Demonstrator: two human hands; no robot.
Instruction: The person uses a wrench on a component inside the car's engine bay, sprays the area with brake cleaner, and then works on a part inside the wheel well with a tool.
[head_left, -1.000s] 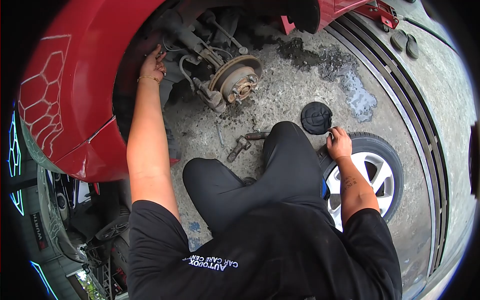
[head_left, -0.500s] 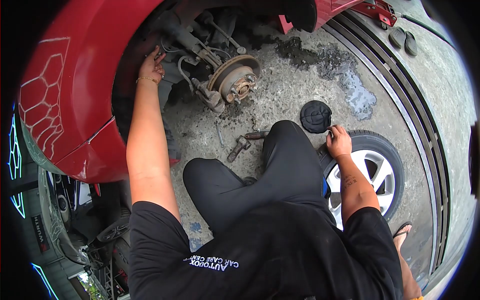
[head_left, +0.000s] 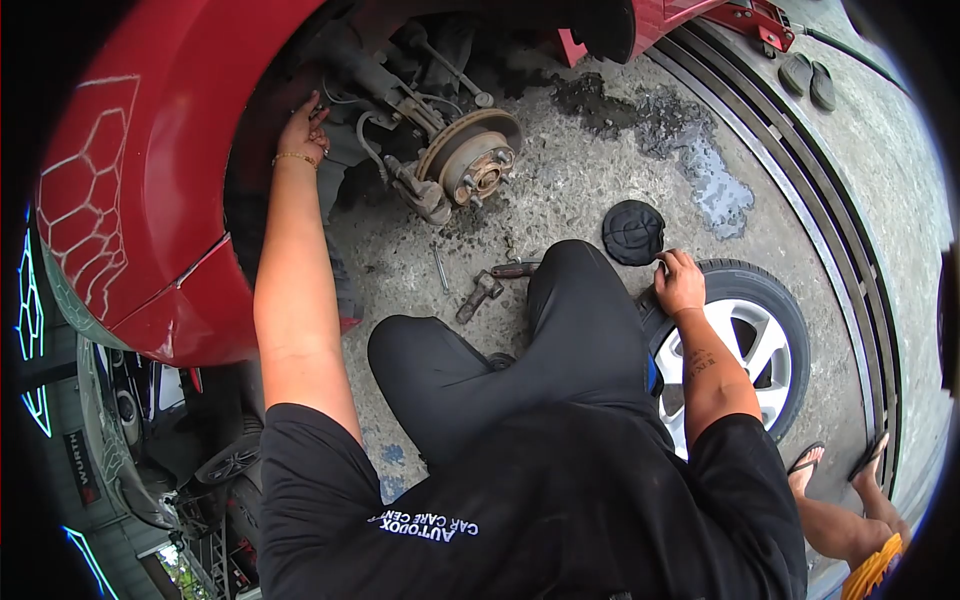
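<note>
My left hand (head_left: pixel 303 132) reaches into the wheel arch of a red car (head_left: pixel 195 200). Its fingers are bent close to the dark inner liner, and whatever lies between them is too small to make out. Right of it sits the bare wheel hub with a rusty brake disc (head_left: pixel 468 158) and a brake caliper (head_left: pixel 425 197). My right hand (head_left: pixel 680 283) rests with bent fingers on the edge of a tyre (head_left: pixel 785 310) on a silver rim, lying flat. A round black cloth-like thing (head_left: pixel 632 232) lies just beyond its fingertips.
Between my knees and the hub lie a thin metal rod (head_left: pixel 441 270) and a hammer-like tool (head_left: pixel 480 296). A wet patch (head_left: pixel 715 185) spreads on the concrete. At the right are metal floor rails (head_left: pixel 800 190), sandals (head_left: pixel 808 80), a red jack (head_left: pixel 750 22) and a person's feet (head_left: pixel 805 468).
The person at the lower right has come further into view, with both legs now showing. My two hands have hardly moved.
</note>
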